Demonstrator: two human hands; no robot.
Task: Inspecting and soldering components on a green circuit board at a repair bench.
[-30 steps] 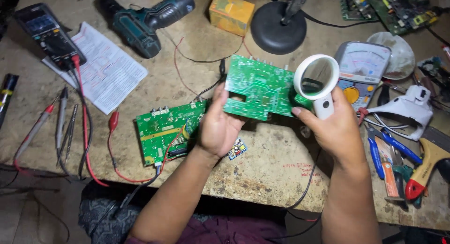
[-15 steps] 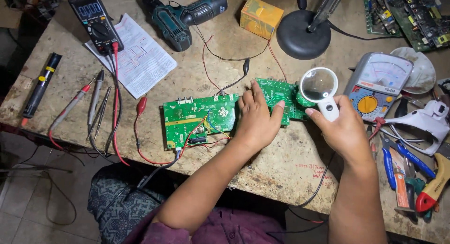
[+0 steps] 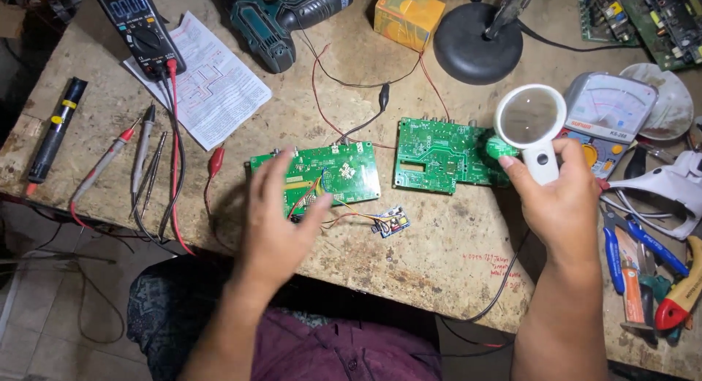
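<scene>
Left hand: the left hand (image 3: 274, 231) hovers open, fingers spread, holding nothing, over the near green printed circuit board with thin red and yellow wires (image 3: 322, 176).
Right hand: the right hand (image 3: 559, 198) grips the white-handled round magnifying glass (image 3: 531, 121) above the second green circuit board (image 3: 442, 156), which lies flat mid-bench.
Snag risk: fingers could catch the thin wires and tug the small blue module (image 3: 391, 221) off the chipboard bench (image 3: 439, 257).
Knock risk: the lens could clip the second board's edge.

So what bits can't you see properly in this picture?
- Head view: the left hand, blurred, covers part of the nearer green circuit board.
- The right hand hides the magnifying glass handle, so its grip is unclear.
- The pliers are cut off by the right edge.
</scene>
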